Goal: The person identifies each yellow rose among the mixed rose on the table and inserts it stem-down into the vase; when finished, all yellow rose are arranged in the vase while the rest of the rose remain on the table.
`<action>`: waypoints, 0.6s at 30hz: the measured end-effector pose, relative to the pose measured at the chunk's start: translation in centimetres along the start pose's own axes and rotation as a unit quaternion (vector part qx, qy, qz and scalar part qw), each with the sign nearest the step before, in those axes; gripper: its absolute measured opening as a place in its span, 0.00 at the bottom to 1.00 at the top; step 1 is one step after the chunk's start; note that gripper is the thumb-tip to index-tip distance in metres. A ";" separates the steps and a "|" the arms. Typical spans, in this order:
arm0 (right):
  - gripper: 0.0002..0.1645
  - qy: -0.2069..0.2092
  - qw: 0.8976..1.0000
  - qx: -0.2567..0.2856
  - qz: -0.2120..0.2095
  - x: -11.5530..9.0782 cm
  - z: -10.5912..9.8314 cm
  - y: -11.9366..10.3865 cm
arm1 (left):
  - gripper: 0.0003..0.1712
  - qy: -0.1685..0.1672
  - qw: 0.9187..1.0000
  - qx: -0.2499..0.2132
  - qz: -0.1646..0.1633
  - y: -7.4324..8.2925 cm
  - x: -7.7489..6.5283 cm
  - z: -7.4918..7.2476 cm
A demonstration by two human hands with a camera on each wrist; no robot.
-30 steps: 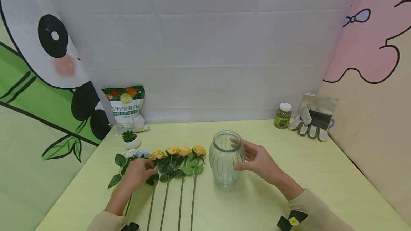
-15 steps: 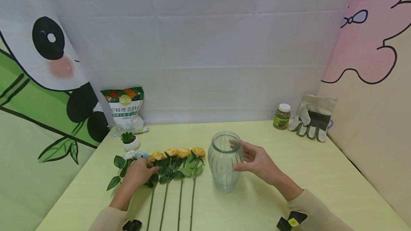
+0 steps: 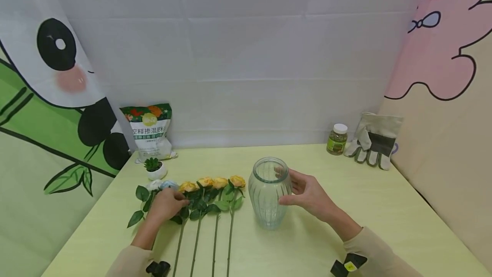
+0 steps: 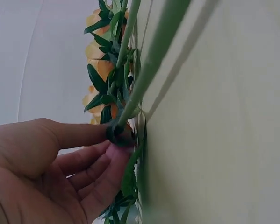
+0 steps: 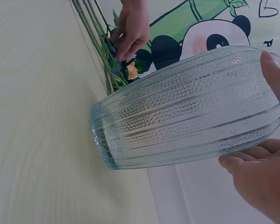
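My right hand point(image 3: 309, 195) grips the side of a ribbed clear glass vase point(image 3: 267, 200), which stands upright on the table. In the right wrist view, its thumb lies on one side of the textured glass and the fingers on the other. Thumb and fingers of my left hand point(image 4: 60, 163) pinch a green rose stem point(image 4: 151, 65) close to its dark leaves. Several yellow roses point(image 3: 220, 183) lie side by side, stems toward me. A pale blue flower point(image 3: 169, 184) and a white one point(image 3: 154, 184) lie left of them, partly hidden by my left hand.
A fertilizer bag point(image 3: 150, 134) stands at the back left, behind a small potted succulent point(image 3: 155, 170). At the back right are a white-capped jar point(image 3: 337, 140) and a pair of work gloves point(image 3: 374, 140). A white sheet point(image 3: 246, 76) hangs behind the table point(image 3: 384, 217).
The view has shifted slightly. Both hands keep their places, one at the rose stem, one on the vase.
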State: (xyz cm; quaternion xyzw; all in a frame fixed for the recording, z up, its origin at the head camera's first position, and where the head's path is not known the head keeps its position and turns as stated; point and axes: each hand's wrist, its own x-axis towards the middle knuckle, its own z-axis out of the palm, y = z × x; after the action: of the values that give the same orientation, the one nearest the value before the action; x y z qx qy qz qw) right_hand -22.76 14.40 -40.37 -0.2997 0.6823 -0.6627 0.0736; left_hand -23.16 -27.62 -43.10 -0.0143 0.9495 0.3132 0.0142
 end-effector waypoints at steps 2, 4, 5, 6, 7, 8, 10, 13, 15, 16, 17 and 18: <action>0.53 -0.001 1.000 0.001 0.001 0.0 0.0 0.0 | 0.14 -0.002 0.999 -0.047 -0.020 -0.1 -0.1 -0.2; 0.54 -0.002 1.000 0.001 0.001 0.0 0.1 0.0 | 0.16 -0.002 0.995 -0.089 -0.038 0.0 -0.3 -0.6; 0.54 -0.003 1.000 0.001 0.001 0.0 0.1 0.0 | 0.16 -0.001 0.994 -0.100 -0.042 0.0 -0.4 -0.8; 0.54 -0.003 1.000 0.002 0.001 0.0 0.1 0.0 | 0.17 -0.001 0.993 -0.110 -0.045 0.0 -0.4 -1.0; 0.54 -0.004 1.000 0.003 0.000 -0.1 0.1 0.0 | 0.17 -0.001 0.991 -0.123 -0.049 0.1 -0.5 -1.3; 0.54 -0.003 1.000 0.003 -0.001 0.0 0.1 0.0 | 0.18 -0.002 0.990 -0.135 -0.051 0.2 -0.5 -1.5; 0.54 -0.002 1.000 0.002 -0.003 -0.1 0.1 0.0 | 0.18 -0.001 0.985 -0.162 -0.053 0.4 -0.4 -2.0; 0.53 -0.001 1.000 0.000 -0.004 -0.1 0.1 0.0 | 0.21 0.000 0.977 -0.206 -0.061 0.6 -0.4 -2.9; 0.53 0.000 1.000 0.000 -0.003 -0.1 0.1 -0.1 | 0.23 -0.001 0.971 -0.229 -0.066 0.7 -0.4 -3.5; 0.53 0.000 1.000 -0.002 -0.003 -0.1 0.1 -0.1 | 0.25 -0.005 0.968 -0.243 -0.066 0.7 -0.4 -3.8; 0.53 0.000 1.000 -0.003 -0.003 -0.1 0.1 -0.1 | 0.26 -0.010 0.964 -0.257 -0.066 0.6 -0.4 -4.0; 0.52 0.001 1.000 -0.005 -0.003 -0.1 0.1 -0.1 | 0.27 -0.016 0.960 -0.271 -0.064 0.5 -0.4 -4.3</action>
State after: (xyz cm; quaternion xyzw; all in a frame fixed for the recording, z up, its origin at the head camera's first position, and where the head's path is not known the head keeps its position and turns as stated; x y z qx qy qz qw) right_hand -22.65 14.36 -40.32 -0.3013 0.6848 -0.6598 0.0696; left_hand -22.88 -29.71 -39.36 -0.0738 0.8258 0.5573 0.0448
